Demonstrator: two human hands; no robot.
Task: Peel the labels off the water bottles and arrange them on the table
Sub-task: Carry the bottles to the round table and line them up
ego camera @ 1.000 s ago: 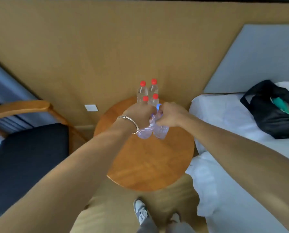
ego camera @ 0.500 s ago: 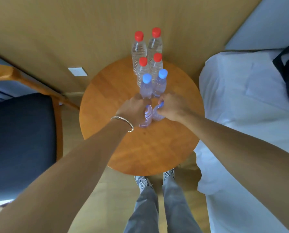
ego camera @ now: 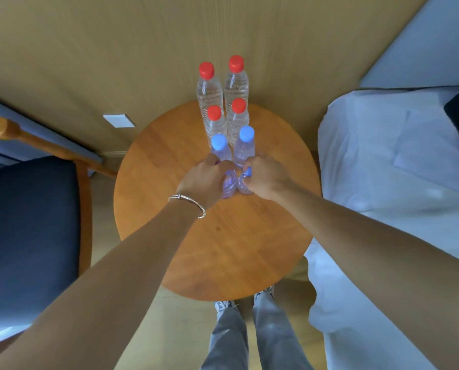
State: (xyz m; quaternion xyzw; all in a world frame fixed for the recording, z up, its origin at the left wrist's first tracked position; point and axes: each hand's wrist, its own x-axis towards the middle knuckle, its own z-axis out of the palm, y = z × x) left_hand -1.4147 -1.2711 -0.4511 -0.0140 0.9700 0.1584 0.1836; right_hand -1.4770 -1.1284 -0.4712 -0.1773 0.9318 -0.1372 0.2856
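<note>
Risk: domino topple | left grip [ego camera: 205, 180] clasps the left bottle [ego camera: 228, 185], right grip [ego camera: 267, 177] clasps the right bottle [ego camera: 245, 187], both low over the worktop [ego camera: 223, 249], just beside the upright blue-capped pair [ego camera: 220, 149] | any forward shove tips the red-capped rows [ego camera: 209, 89] behind | hidden: fingers, held bottles' bases and most of their caps; label scraps can't be made out.

There was just one camera, worn on the person's head. It looked forward and steeply down, close above the table [ego camera: 223, 249]. The wall [ego camera: 116, 36] filled the top, the person's legs [ego camera: 228, 340] the bottom edge.
</note>
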